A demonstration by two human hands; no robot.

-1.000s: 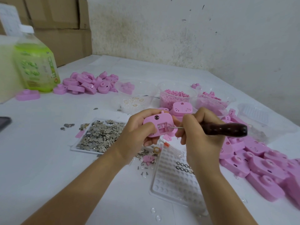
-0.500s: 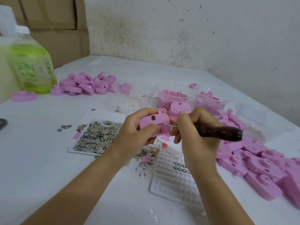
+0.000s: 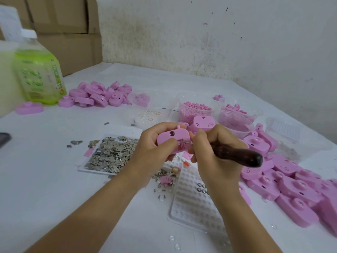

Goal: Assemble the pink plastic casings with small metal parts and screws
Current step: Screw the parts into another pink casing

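Note:
My left hand (image 3: 151, 148) grips a pink plastic casing (image 3: 173, 139) above the middle of the table, thumb across its lower face. My right hand (image 3: 211, 152) holds a screwdriver with a dark wooden handle (image 3: 237, 155); its thin metal shaft (image 3: 187, 142) points left into a small metal part in the casing's open slot. A flat tray of small metal parts (image 3: 111, 154) lies left of my hands. A clear dimpled tray (image 3: 191, 194) with a few metal rings lies under my right wrist.
Pink casings are heaped at the right (image 3: 295, 183) and at the back left (image 3: 98, 94). Clear tubs of pink bits (image 3: 197, 110) and rings (image 3: 151, 114) stand behind my hands. A green bottle (image 3: 38, 73) and cardboard boxes (image 3: 69, 26) sit at the far left.
The casing in my left hand has tilted a little, and the screwdriver handle has dropped slightly to point down-right. Both hands stay in the same spot over the table.

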